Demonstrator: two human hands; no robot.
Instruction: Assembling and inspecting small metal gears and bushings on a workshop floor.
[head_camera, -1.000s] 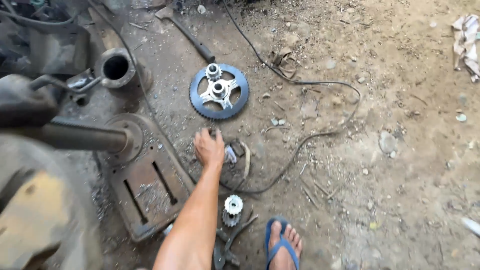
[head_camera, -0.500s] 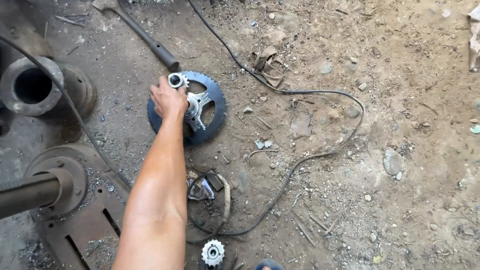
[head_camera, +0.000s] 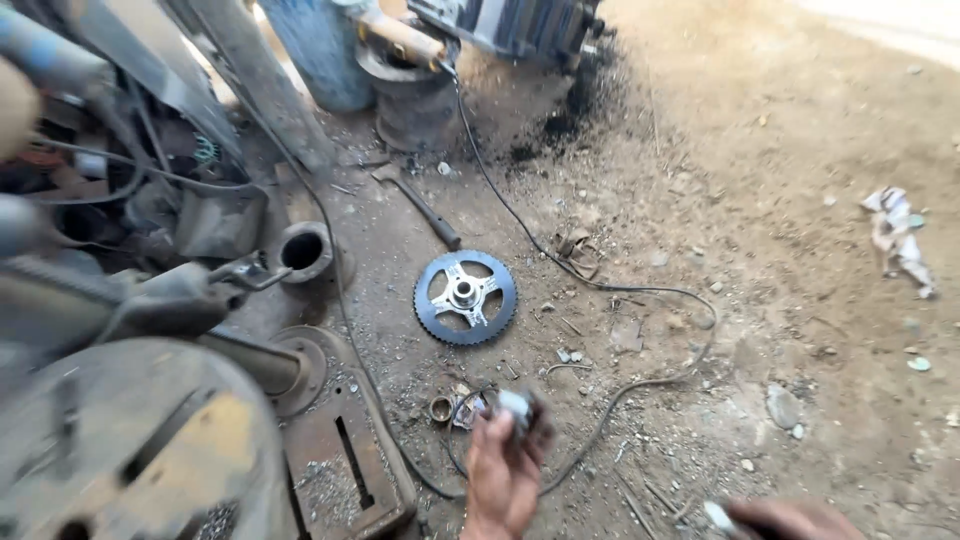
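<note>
A: Head view, starting nearest: closing the left hand (head_camera: 505, 465) around a small grey metal part (head_camera: 515, 405), fingers (head_camera: 540, 432) wrapping its sides, its top poking out above the fingertips, held up over the dirt floor (head_camera: 800, 300).

B: Guessing at the feel?

A: Judging it hard, stiff and light enough for one hand, probably greasy and slippery. Pinching across the round body, not the ends, looking the safest hold.

B: And the right hand (head_camera: 790, 520)?

A: Barely showing at the bottom edge, blurred, with a pale bit (head_camera: 715, 515) at its tip. Not able to tell whether gripping or loose.

B: Moving outward?

A: Passing a small metal ring (head_camera: 440, 408) lying just left of the held part and a rusty slotted base plate (head_camera: 340, 460) further left. Then a black cable (head_camera: 640, 385) looping past. Well beyond the fingers, a toothed sprocket (head_camera: 465, 297) lying flat, with a hammer (head_camera: 420, 205) behind it.
</note>
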